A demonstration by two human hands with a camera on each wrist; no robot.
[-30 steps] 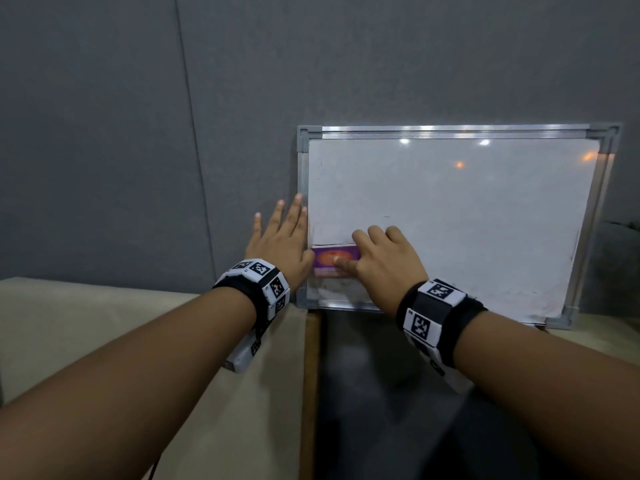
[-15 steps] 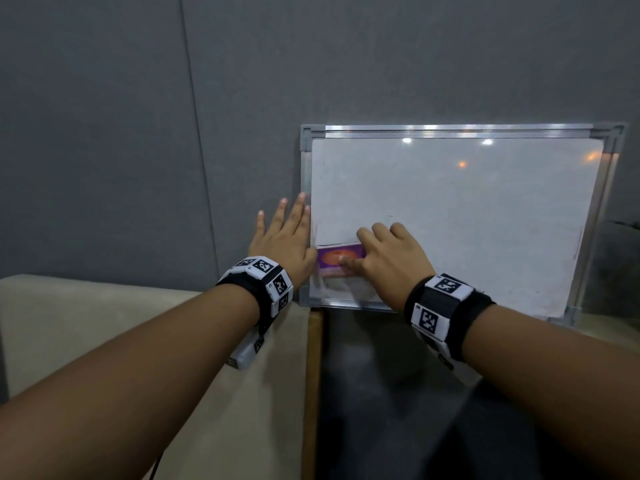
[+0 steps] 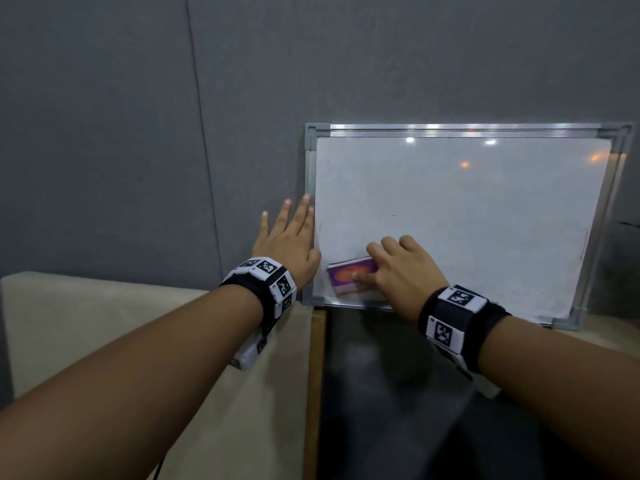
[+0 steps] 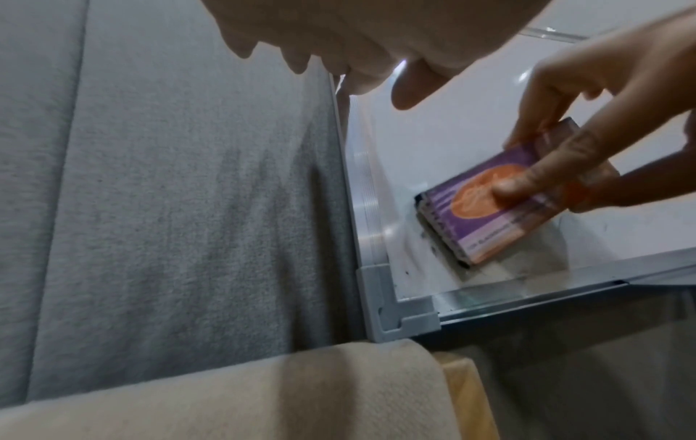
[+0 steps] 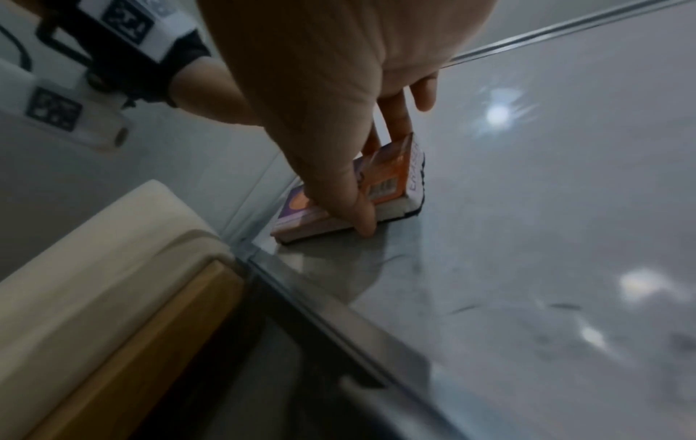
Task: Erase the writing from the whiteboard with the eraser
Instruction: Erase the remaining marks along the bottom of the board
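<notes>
A metal-framed whiteboard (image 3: 467, 216) leans upright against the grey wall, its surface nearly blank apart from a tiny dark mark and faint smudges. My right hand (image 3: 398, 268) grips a purple and orange eraser (image 3: 349, 276) between thumb and fingers, pressing it flat on the board near the lower left corner. The left wrist view shows the eraser (image 4: 501, 205) tilted, with dark smears below it, and the right wrist view shows the eraser (image 5: 361, 190) under my thumb. My left hand (image 3: 289, 237) lies flat with straight fingers against the board's left frame and the wall.
The grey fabric wall (image 3: 138, 133) stands behind the board. A beige padded surface (image 3: 104, 323) lies at the lower left, with a wooden edge (image 3: 313, 375) beside a dark glossy surface (image 3: 398, 393) on which the board's bottom frame rests.
My right hand has slid the eraser slightly down and to the right near the lower left corner, and tilted it. The left hand has stayed against the frame.
</notes>
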